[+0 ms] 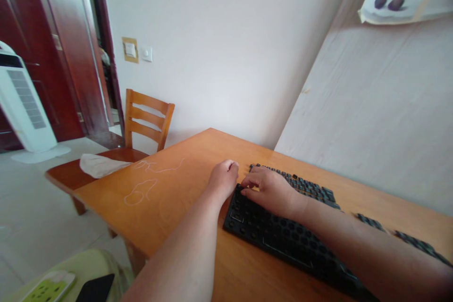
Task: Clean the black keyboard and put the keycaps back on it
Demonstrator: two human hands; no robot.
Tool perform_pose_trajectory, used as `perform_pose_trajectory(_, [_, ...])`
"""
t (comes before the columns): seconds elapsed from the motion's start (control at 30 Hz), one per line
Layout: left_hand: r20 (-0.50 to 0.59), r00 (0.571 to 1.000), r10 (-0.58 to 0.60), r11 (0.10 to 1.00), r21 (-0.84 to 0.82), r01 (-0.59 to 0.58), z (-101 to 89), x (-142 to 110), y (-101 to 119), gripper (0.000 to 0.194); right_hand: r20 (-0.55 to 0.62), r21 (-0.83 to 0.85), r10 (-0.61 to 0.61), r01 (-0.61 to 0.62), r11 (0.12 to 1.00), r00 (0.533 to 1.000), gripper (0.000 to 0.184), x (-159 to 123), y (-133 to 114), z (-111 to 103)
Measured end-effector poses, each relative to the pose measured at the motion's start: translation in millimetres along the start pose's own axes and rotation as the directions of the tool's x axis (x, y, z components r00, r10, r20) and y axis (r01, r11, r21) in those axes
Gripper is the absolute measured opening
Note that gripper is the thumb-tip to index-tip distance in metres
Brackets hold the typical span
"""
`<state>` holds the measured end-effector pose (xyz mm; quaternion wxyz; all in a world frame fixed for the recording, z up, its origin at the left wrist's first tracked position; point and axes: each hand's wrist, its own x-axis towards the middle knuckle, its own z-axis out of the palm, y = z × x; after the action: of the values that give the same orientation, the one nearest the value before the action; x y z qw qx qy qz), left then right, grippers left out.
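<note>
A black keyboard base (pixel 290 233) lies at a slant on the wooden table, its rows showing bare key sockets with the keycaps off. Behind it, loose black keycaps (pixel 313 186) are set out in rows. My right hand (pixel 271 191) reaches over the base, thumb and fingers bent together at its far left corner; anything between the fingertips is too small to make out. Just left of that corner, my left hand (pixel 223 179) rests by the table surface with its fingers curled closed. What it may hold is hidden.
A wooden chair (pixel 146 120) with a white cloth (pixel 101 165) on its seat stands at the table's left side. At lower left, a stool (pixel 102 262) bears a black phone-like slab (pixel 95 289) and a green-and-white power strip (pixel 49 288). A white tower fan (pixel 26 104) stands farther left.
</note>
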<state>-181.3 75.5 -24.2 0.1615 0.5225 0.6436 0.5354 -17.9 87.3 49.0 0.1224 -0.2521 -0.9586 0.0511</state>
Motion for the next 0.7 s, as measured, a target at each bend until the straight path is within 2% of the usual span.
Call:
perform_pose_trajectory(0.53, [0.009,1.000,0.003,0.997,0.080,-0.004,0.6,-1,5,0.036,0.049,-0.067,0.060,-0.057,0.996,0.997,0.013,2,-5,9])
perform_pose_trajectory(0.7, [0.008,1.000,-0.003,0.997,0.072,0.002,1.0,-1,5,0.034,0.051,-0.065,0.119,-0.115,0.991,0.992,0.014,4,-3,11])
